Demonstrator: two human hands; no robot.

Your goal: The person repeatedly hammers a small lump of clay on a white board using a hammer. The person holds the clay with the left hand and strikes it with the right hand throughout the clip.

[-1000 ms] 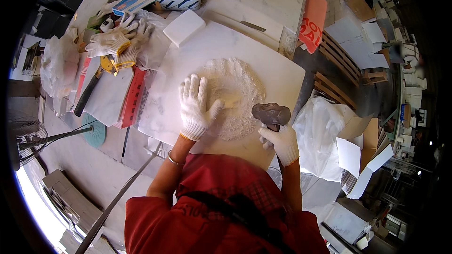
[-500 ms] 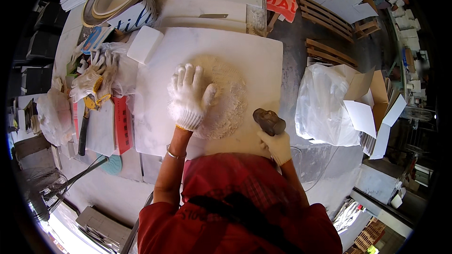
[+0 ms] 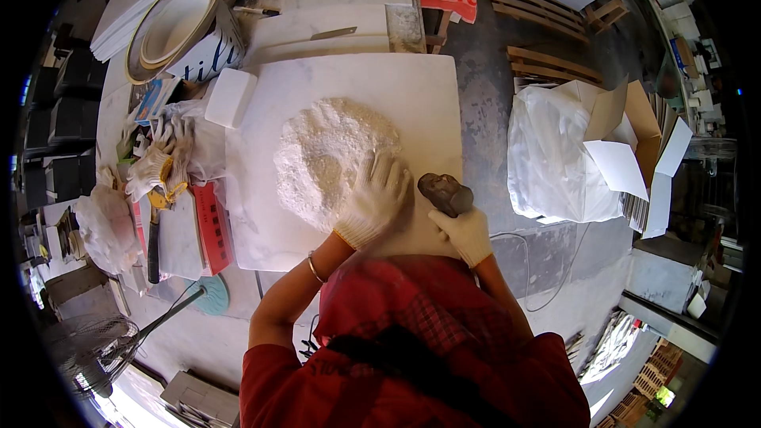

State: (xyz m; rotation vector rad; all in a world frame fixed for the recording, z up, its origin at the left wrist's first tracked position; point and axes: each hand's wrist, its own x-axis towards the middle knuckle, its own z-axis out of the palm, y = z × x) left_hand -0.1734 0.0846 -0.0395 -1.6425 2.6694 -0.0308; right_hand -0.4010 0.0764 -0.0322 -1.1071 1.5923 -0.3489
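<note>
A white slab (image 3: 432, 87) carries a broad round heap of white crumbly powder (image 3: 309, 158). My left hand (image 3: 376, 198), in a white knit glove, lies flat against the heap's near right side, fingers stretched out and pointing away from me. Near the slab's right edge, my gloved right hand (image 3: 466, 234) is closed around a dark mallet-like tool (image 3: 445, 192). Its lumpy, rounded head sticks out beyond the fingers, and the gripped part is hidden. The tool is apart from the powder.
On the left are a white block (image 3: 231, 98), spare gloves (image 3: 152, 168), a black-handled tool (image 3: 154, 246) and a large bucket (image 3: 208, 51). A thin metal blade (image 3: 334, 33) lies behind the slab. A plastic-wrapped bundle (image 3: 555, 158) and an open carton (image 3: 638, 139) stand at right.
My left hand has moved right and nearer, from the heap's left side to its near right side. The heap now looks more gathered. My right hand still holds the dark tool.
</note>
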